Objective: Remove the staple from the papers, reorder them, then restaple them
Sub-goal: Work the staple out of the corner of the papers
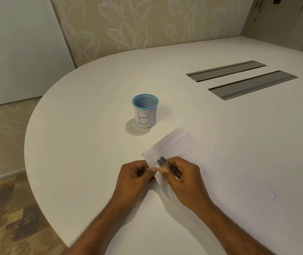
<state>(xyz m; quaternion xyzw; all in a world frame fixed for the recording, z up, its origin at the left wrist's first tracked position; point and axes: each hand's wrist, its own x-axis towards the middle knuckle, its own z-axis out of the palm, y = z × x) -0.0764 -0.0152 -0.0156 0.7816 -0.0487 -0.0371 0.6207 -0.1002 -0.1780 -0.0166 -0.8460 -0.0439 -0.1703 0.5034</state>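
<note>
A stack of white printed papers (pixel 207 168) lies at an angle on the white table (pixel 91 144), its near left corner between my hands. My left hand (pixel 136 177) pinches that corner with thumb and fingers. My right hand (pixel 182 179) grips a small metal stapler (pixel 162 161), whose silver front end sticks out past my thumb and rests on the paper close to the corner. The staple itself is too small to make out.
A blue mesh cup (pixel 145 111) wrapped in paper marked "BI" stands beyond the papers, to the left. Two grey rectangular cable hatches (pixel 252 84) are set into the table at the far right. The rounded table edge runs along the left, with carpet below.
</note>
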